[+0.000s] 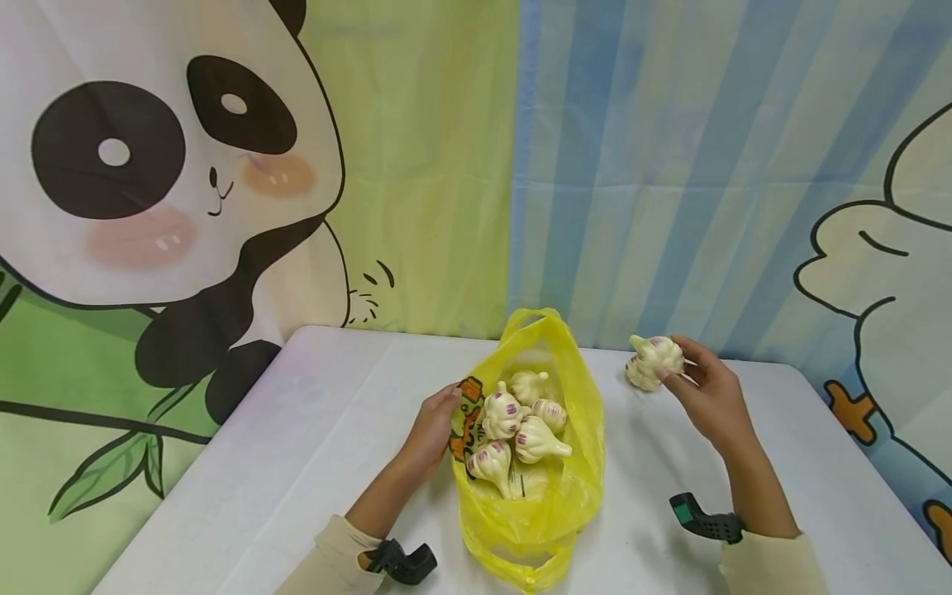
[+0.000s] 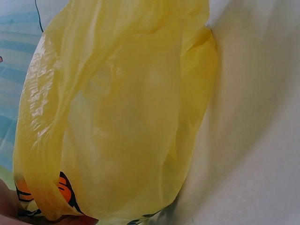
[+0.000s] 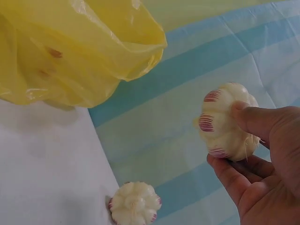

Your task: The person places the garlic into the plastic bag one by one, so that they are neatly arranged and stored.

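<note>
My left hand (image 1: 429,428) pinches the left rim of a yellow plastic bag (image 1: 587,413) that stands gaping on the table. Several white garlic bulbs (image 1: 502,415) with purple streaks lie inside it. To the bag's right, my right hand (image 1: 710,403) holds a garlic bulb (image 3: 229,123) between thumb and fingers, raised above the table. A further garlic bulb (image 3: 135,204) rests on the table near the far edge, partly behind the held one in the head view. In the left wrist view the bag's side (image 2: 126,122) covers most of the picture, and only a bit of the left hand (image 2: 9,208) shows.
The white table (image 1: 320,413) reaches back to a cloth backdrop (image 1: 662,165) with a panda and blue stripes. Each wrist wears a dark band, one on the left (image 1: 405,564) and one on the right (image 1: 702,521).
</note>
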`<state>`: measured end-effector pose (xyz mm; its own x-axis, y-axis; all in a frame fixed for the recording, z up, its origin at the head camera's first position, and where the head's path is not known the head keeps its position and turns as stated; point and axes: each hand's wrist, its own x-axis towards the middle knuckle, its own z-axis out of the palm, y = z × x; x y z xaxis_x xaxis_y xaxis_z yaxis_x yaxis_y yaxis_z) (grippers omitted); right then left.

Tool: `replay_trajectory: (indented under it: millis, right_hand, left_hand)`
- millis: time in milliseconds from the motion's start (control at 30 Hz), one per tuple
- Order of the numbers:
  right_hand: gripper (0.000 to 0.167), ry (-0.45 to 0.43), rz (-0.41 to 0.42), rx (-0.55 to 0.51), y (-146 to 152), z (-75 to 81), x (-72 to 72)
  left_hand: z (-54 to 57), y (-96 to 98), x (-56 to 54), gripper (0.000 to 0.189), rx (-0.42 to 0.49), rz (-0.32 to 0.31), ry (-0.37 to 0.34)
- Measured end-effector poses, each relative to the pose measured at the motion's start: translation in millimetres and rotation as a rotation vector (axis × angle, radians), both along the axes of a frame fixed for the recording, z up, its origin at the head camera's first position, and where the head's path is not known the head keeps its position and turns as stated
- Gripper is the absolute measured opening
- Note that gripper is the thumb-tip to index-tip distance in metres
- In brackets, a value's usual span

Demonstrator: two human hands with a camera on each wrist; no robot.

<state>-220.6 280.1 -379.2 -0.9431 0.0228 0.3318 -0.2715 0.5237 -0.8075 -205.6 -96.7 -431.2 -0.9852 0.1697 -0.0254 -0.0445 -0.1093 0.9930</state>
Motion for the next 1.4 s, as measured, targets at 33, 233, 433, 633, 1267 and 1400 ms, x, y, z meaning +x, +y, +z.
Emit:
replay_trajectory:
  millis: [33, 233, 433, 633, 1267, 1400]
  right_hand:
    - [0.061, -0.001, -0.001, 0.005, -1, 1.0, -0.5]
    - [0.059, 0.029, 0.018, 0.005, -13, 8.7, -4.3]
    - [0.056, 0.074, 0.083, -0.049, -27, 15.7, -8.5]
    - [0.054, 0.07, 0.151, -0.077, -45, 23.2, -12.0]
    - [0.053, 0.064, 0.352, -0.104, -89, 31.6, -18.7]
    - [0.052, 0.056, 0.399, -0.13, -97, 28.4, -20.1]
  left_hand:
    - [-0.1, -0.1, 0.0, 0.047, -0.001, -0.001, 0.0]
    - [0.5, -1.3, -0.2, 0.049, -0.01, -0.004, 0.006]
    - [0.2, -2.0, 0.2, 0.049, -0.004, -0.002, 0.005]
    - [-0.2, -2.0, 0.3, 0.049, 0.0, 0.004, 0.001]
    - [-1.6, -0.2, -1.0, 0.05, -0.001, -0.008, 0.003]
    - [-1.1, -0.2, -1.1, 0.048, -0.001, -0.008, -0.001]
